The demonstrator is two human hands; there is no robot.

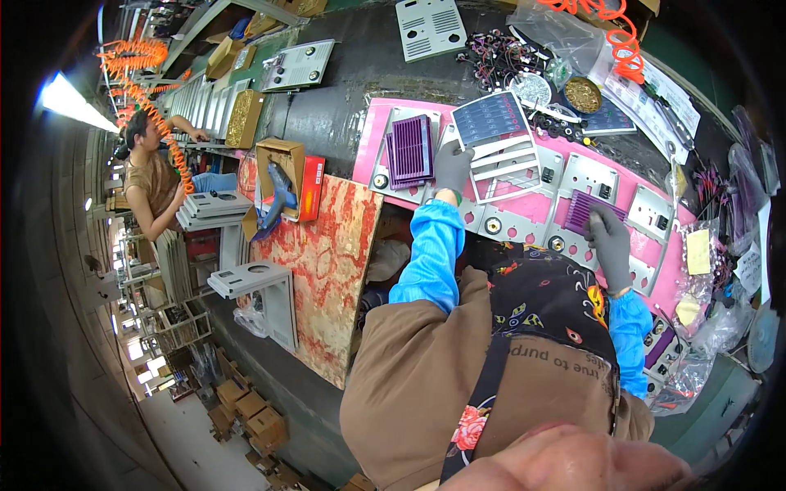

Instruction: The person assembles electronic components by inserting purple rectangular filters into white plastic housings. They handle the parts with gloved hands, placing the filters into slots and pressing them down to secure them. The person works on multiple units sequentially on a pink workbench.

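Observation:
My left hand, in a grey glove, is closed at the left edge of a sheet of labels, with dark blue labels at the top and bare white strips below. The thumb lies over the sheet's edge. Just left of it, a stack of purple slatted panels rests on a grey metal panel. My right hand, also gloved, has its fingers closed on the edge of another purple slatted panel, which lies over a grey metal panel with round holes. Several such panels lie in a row on the pink mat.
Behind the mat lie a heap of small wired parts and a round tin of brass-coloured pieces. A blue power tool sits in an open box at left. Plastic bags crowd the right. Another person works further left.

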